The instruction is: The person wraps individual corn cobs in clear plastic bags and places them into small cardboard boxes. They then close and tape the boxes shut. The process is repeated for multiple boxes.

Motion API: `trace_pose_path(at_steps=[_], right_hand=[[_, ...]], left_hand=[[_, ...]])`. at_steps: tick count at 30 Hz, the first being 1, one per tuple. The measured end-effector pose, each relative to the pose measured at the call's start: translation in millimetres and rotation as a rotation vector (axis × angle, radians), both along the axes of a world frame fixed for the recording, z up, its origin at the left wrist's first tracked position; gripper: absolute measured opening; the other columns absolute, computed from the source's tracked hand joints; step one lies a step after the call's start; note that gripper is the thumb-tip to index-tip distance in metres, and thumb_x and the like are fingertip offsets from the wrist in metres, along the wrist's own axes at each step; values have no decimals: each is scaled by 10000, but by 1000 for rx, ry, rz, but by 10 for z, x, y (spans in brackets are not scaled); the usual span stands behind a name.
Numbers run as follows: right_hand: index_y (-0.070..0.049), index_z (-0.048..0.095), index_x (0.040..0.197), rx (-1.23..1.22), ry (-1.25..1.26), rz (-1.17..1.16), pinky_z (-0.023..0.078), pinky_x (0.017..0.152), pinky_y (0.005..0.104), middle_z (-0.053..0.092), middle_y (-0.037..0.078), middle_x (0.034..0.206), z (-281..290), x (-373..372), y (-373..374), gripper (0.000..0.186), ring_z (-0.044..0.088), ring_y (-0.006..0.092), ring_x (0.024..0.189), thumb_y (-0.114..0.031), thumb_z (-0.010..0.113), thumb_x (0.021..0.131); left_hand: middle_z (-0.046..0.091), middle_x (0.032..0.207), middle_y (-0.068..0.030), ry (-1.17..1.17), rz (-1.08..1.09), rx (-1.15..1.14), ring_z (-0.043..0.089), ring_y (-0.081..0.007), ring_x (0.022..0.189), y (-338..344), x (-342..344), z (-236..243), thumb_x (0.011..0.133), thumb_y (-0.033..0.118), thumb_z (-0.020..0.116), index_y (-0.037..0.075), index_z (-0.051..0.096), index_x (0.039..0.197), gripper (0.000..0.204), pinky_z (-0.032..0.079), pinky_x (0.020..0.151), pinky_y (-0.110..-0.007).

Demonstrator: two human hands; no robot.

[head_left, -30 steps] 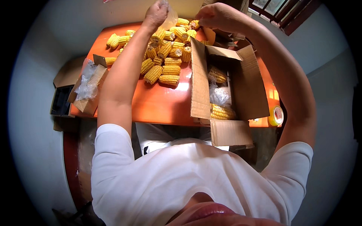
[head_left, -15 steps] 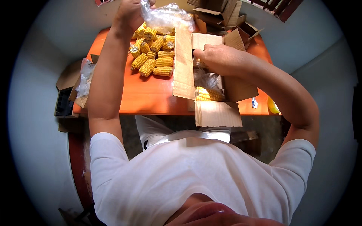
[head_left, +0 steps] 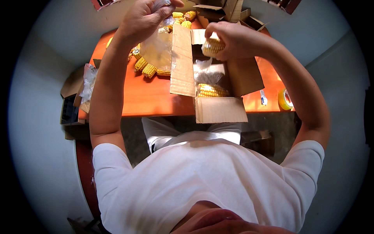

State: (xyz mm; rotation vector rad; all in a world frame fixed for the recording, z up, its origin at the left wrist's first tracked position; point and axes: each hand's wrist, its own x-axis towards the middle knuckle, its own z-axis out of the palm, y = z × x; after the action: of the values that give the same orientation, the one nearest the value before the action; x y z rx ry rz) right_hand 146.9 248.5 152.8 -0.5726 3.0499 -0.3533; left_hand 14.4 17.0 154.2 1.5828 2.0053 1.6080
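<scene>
Pinched in my left hand (head_left: 143,20), at the top of the view, is the gathered end of a clear plastic bag (head_left: 156,50). The bag hangs down in front of cut corn cobs (head_left: 149,70) piled on the table, covering part of them. My right hand (head_left: 237,38) grips a corn cob piece (head_left: 212,46) over the far end of an open cardboard box (head_left: 183,62). Inside the box, clear plastic (head_left: 209,74) lies beside another corn cob (head_left: 212,90) at the near end. The box's flaps are spread outward.
The orange table (head_left: 152,99) holds a roll of yellow tape (head_left: 285,100) and a small packet (head_left: 263,97) at its right. More cardboard boxes (head_left: 218,13) stand at the back. At the left, another box (head_left: 73,84) has clear plastic (head_left: 89,82) beside it.
My left hand has drawn the plastic bag nearer, and it now hangs down over the cobs. My right hand has lifted a corn cob piece up from the box's far end.
</scene>
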Motion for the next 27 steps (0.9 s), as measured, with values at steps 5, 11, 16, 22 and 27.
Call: trace_pose_path(at_steps=[5,11,16,22,27], right_hand=[[25,433,1196,-603,-155,-86,484,709,267,591,160,1024,372,-71,268,561,604,176,876,-198,697,753],[-21,389,1325,-928,-179,-48,551,796,355,543,122,1176,429,-189,260,688,572,202,1067,-321,710,795],[-21,413,1311,-1123,-316,55,540,829,364,544,118,1168,442,-272,201,581,574,200,1064,-245,661,836],[-64,405,1347,-1242,-246,46,560,748,299,563,105,1103,424,-373,63,512,631,181,869,-226,545,882],[-53,395,1351,-1253,-327,122,559,757,324,583,116,1108,427,-458,-99,506,633,176,890,-250,508,899]], left_hand=[[569,815,22,149,69,-12,509,-31,765,124,162,66,936,262,562,14,604,1086,292,410,682,-171],[512,722,67,165,126,37,450,-17,643,314,353,36,809,176,717,41,588,1115,359,369,561,-176],[544,721,77,104,167,-43,463,-2,653,257,224,-11,825,160,688,38,634,931,170,370,549,-181],[583,831,31,-26,192,72,509,-11,708,157,196,-24,849,175,675,25,610,971,204,423,606,-182],[618,867,4,29,101,195,543,-22,706,219,150,-120,861,171,662,10,611,992,214,447,606,-177]])
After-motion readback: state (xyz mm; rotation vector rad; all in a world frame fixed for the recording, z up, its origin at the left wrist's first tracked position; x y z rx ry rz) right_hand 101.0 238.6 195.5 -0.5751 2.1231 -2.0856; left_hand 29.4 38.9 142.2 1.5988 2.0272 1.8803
